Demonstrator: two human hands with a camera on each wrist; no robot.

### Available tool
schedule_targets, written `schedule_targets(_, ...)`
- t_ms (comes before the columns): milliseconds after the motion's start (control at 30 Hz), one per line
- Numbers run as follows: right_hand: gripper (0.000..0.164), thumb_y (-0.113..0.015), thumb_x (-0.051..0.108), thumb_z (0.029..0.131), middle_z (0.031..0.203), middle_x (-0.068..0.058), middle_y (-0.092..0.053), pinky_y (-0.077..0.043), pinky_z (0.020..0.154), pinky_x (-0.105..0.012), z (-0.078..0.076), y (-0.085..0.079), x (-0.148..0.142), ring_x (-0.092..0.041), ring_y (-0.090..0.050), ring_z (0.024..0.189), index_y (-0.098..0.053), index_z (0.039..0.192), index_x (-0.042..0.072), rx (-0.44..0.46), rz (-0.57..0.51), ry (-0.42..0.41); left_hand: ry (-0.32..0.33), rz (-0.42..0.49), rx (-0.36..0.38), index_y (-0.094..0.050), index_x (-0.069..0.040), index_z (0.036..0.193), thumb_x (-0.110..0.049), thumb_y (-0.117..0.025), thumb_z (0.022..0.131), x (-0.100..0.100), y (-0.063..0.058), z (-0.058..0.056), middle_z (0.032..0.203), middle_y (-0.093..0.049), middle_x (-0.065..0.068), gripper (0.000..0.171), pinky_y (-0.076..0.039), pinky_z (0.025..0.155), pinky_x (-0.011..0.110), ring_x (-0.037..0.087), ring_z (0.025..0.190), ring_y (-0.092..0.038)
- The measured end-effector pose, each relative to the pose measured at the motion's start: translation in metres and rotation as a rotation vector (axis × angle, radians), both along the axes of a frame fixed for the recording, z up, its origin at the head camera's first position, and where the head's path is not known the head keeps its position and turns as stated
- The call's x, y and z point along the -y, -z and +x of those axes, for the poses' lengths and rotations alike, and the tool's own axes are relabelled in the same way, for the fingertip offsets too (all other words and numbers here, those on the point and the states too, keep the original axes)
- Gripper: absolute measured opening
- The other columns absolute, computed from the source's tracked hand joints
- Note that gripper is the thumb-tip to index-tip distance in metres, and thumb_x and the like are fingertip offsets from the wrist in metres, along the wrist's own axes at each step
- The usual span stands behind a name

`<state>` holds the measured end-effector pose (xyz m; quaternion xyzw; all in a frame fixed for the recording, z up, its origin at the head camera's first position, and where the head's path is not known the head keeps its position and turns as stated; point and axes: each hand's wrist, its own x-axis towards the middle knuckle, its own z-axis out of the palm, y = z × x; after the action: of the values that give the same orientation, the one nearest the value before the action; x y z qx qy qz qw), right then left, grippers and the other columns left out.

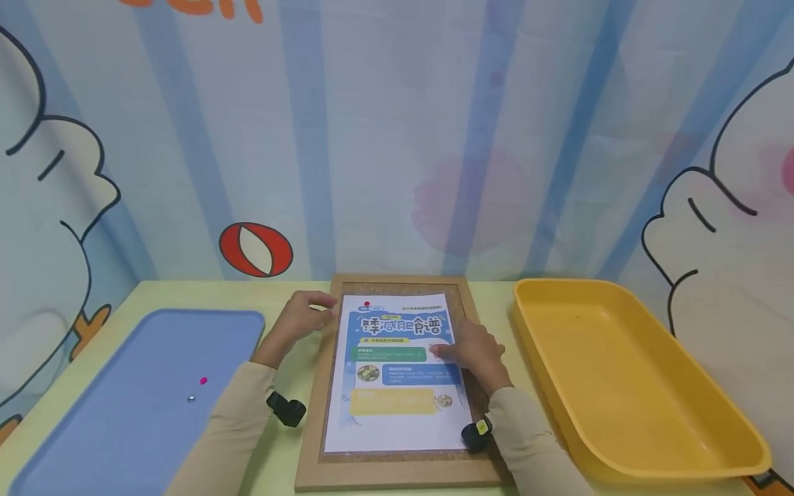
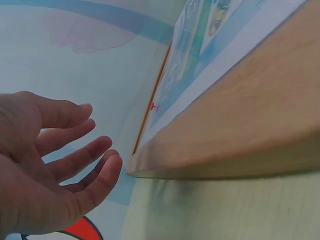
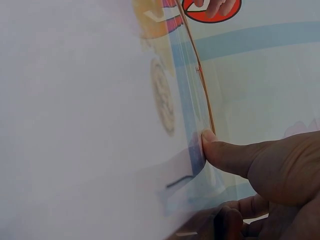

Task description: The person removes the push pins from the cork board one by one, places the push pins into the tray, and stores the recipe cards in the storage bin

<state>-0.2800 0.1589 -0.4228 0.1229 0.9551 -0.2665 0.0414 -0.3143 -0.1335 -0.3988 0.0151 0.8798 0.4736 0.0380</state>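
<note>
Backdrop [image 1: 384, 138] | blue tray [image 1: 136, 393]: head view only | left grip [image 1: 300, 320] loose | right grip [image 1: 474, 351] unclenched, touching poster [image 1: 397, 430]

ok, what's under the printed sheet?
A brown board, showing past the top and bottom edges of the sheet, inside the wooden frame. Anything else beneath is covered; can't tell.
</note>
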Motion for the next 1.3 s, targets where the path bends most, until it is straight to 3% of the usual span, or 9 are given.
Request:
schedule_targets(200, 0.070, -0.085, 0.034, 0.078, 0.096, -0.008, -0.070, -0.035, 0.094, -0.054, 0.000, 0.000, 0.001, -0.029, -0.062, 0.089, -0.055, 0.138, 0.013, 0.001, -0.002, 0.008, -0.061, 0.005, 0.026, -0.064, -0.003, 0.129, -0.013, -0.062, 0.096, -0.012, 0.011, -0.012, 0.132, -0.062, 0.019, 0.035, -0.051, 0.099, 0.047, 0.035, 0.119, -0.059)
schedule_targets(400, 0.067, -0.085, 0.033, 0.079, 0.094, -0.007, -0.071, -0.035, 0.093, -0.054, 0.002, -0.002, 0.001, -0.029, -0.062, 0.087, -0.057, 0.136, 0.012, 0.002, -0.011, 0.008, -0.099, 0.039, 0.074, -0.064, -0.005, 0.129, -0.011, -0.063, 0.096, -0.025, 0.012, -0.019, 0.132, -0.062, 0.018, 0.034, -0.048, 0.104, 0.047, 0.034, 0.121, -0.058)
schedule_targets(767, 0.073, -0.086, 0.032, 0.078, 0.098, -0.008, -0.071, -0.034, 0.097, -0.056, 0.004, -0.005, 0.002, -0.030, -0.062, 0.091, -0.054, 0.140, 0.013, 0.000, -0.021, 0.011, -0.057, -0.021, 0.064, -0.065, -0.007, 0.129, -0.011, -0.064, 0.094, -0.044, 0.009, -0.035, 0.133, -0.061, 0.016, 0.035, -0.048, 0.105, 0.050, 0.034, 0.124, -0.057)
schedule_targets(967, 0.074, -0.086, 0.032, 0.078, 0.097, -0.008, -0.071, -0.034, 0.099, -0.057, 0.003, -0.004, 0.001, -0.030, -0.062, 0.090, -0.053, 0.141, 0.013, -0.015, -0.017, 0.005, -0.036, -0.059, 0.061, -0.064, -0.004, 0.128, -0.007, -0.064, 0.092, -0.055, -0.001, -0.043, 0.129, -0.063, 0.016, 0.036, -0.048, 0.105, 0.050, 0.035, 0.123, -0.058)
schedule_targets(1167, 0.072, -0.085, 0.032, 0.078, 0.095, -0.010, -0.071, -0.033, 0.101, -0.059, 0.001, -0.003, 0.000, -0.032, -0.062, 0.092, -0.055, 0.139, 0.010, -0.009, -0.011, 0.015, -0.004, -0.155, 0.002, -0.069, -0.001, 0.116, -0.005, -0.068, 0.088, -0.061, -0.004, -0.051, 0.117, -0.068, 0.016, 0.029, -0.053, 0.094, 0.045, 0.033, 0.111, -0.064)
schedule_targets(1300, 0.069, -0.085, 0.033, 0.078, 0.094, -0.010, -0.070, -0.032, 0.100, -0.058, 0.000, -0.001, 0.000, -0.033, -0.061, 0.092, -0.057, 0.136, 0.008, 0.000, -0.011, 0.023, 0.000, -0.189, -0.020, -0.069, 0.001, 0.112, -0.004, -0.070, 0.086, -0.065, -0.001, -0.052, 0.114, -0.068, 0.018, 0.026, -0.053, 0.094, 0.045, 0.034, 0.107, -0.065)
